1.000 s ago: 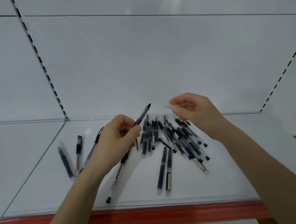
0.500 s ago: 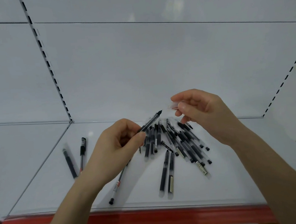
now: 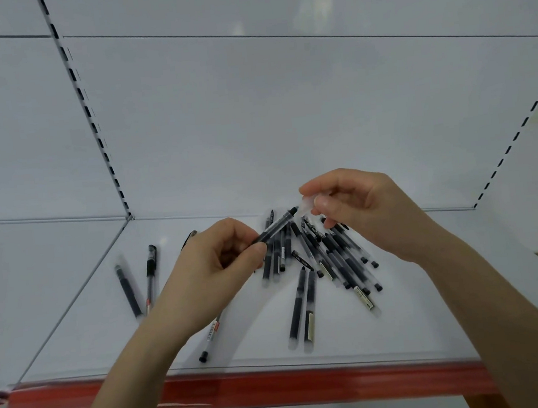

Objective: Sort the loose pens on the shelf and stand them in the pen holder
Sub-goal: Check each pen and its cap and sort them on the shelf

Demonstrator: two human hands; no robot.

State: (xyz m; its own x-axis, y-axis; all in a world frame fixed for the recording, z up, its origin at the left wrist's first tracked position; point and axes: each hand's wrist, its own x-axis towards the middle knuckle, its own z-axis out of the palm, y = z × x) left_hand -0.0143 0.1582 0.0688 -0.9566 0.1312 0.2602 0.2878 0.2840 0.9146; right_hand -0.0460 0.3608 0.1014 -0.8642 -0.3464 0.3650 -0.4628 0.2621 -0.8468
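My left hand (image 3: 216, 268) grips a black pen (image 3: 278, 226) whose tip points up and right. My right hand (image 3: 357, 208) pinches a clear pen cap (image 3: 305, 204) right at that tip. Below both hands a pile of black pens (image 3: 328, 257) lies fanned out on the white shelf (image 3: 419, 314). Two pens (image 3: 302, 309) lie side by side nearer the front. Another pen (image 3: 212, 336) with red print sticks out from under my left hand. Two more pens (image 3: 139, 282) lie at the left. No pen holder is in view.
The shelf has a red front strip (image 3: 278, 385) and a white back panel (image 3: 286, 120). Slotted uprights run up at the left (image 3: 87, 109) and right (image 3: 517, 134). A neighbouring shelf bay (image 3: 31, 276) lies to the left.
My two hands have come together: the pen tip in my left hand and the clear cap in my right hand now meet, where a gap lay between them before.
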